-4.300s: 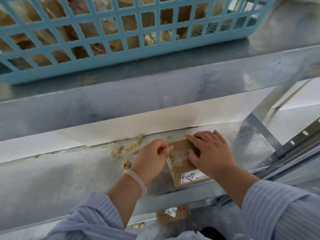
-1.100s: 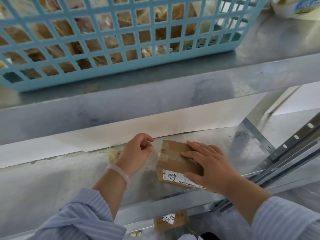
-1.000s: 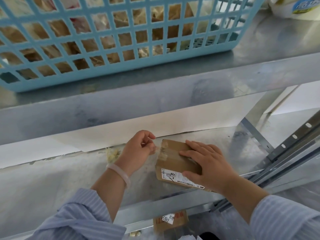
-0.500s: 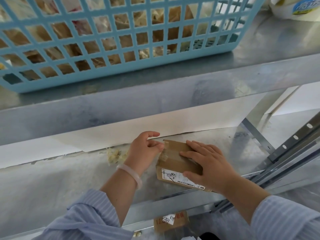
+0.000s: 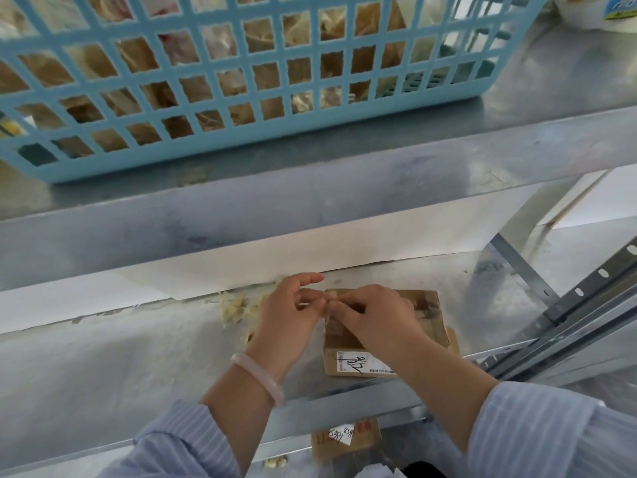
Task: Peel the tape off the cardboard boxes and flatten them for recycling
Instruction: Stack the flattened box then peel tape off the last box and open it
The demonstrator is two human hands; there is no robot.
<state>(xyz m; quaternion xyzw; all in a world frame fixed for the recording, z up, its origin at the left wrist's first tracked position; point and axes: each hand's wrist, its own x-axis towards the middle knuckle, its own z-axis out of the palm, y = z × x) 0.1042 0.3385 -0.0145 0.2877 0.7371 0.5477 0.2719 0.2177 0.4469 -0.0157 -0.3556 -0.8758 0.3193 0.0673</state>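
Observation:
A small brown cardboard box (image 5: 427, 319) with a white label lies on the lower metal shelf (image 5: 103, 357). Both hands meet over its left top edge. My left hand (image 5: 289, 315) and my right hand (image 5: 372, 315) have their fingertips together at a bit of tape (image 5: 327, 303) there, pinching it. The hands hide most of the box's top. Crumpled tape scraps (image 5: 234, 305) lie on the shelf just left of my left hand.
A light blue plastic basket (image 5: 241, 81) full of cardboard and tape stands on the upper shelf. Another labelled cardboard box (image 5: 344, 439) sits below the shelf's front edge. Grey metal rails (image 5: 586, 298) run diagonally at the right. A white roll (image 5: 593, 8) sits top right.
My right hand has lifted off the box's right side and moved left to meet my left hand at the box's left edge. The box now lies uncovered at its right end.

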